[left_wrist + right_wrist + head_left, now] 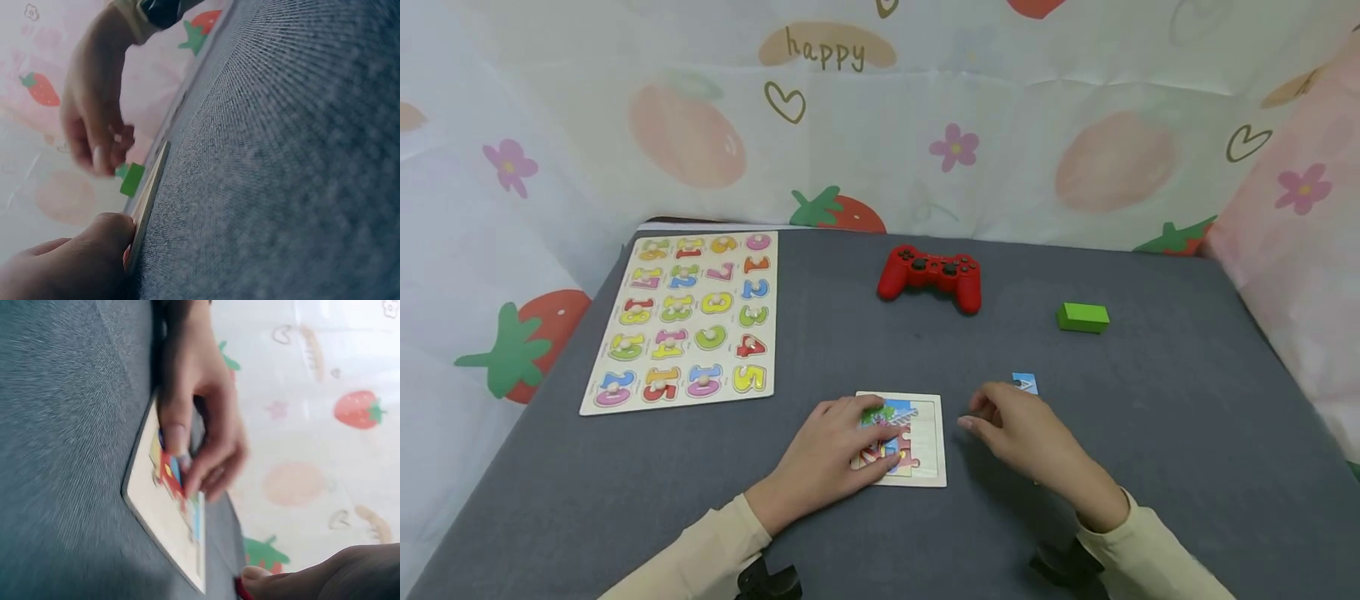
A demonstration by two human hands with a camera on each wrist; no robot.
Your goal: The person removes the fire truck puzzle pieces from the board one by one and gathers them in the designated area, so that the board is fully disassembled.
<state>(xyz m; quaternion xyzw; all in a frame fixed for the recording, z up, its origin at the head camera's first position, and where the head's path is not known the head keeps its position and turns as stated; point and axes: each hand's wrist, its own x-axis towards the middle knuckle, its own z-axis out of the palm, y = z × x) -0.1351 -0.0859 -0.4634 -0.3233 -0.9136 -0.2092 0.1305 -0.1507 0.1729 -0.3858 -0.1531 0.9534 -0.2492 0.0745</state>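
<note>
My left hand (838, 442) rests on a small wooden jigsaw puzzle (930, 437), with its fingers spread across the partly filled picture. The right part of the board is bare wood inside a pale frame. In the right wrist view, the left thumb and fingers touch the colourful pieces (170, 472). To the right of the board, my right hand (1026, 433) hovers over the table with loosely bent fingers. No object shows between its thumb and fingertips. A blue puzzle piece (1024, 382) with a white letter lies just behind that hand, partly hidden by it.
A large number peg board (681, 321) lies at the left of the grey table (835, 333). Behind the puzzle sits a red game controller (931, 277). A green block (1082, 317) stands at the right. Patterned cloth (880, 125) borders the back and sides.
</note>
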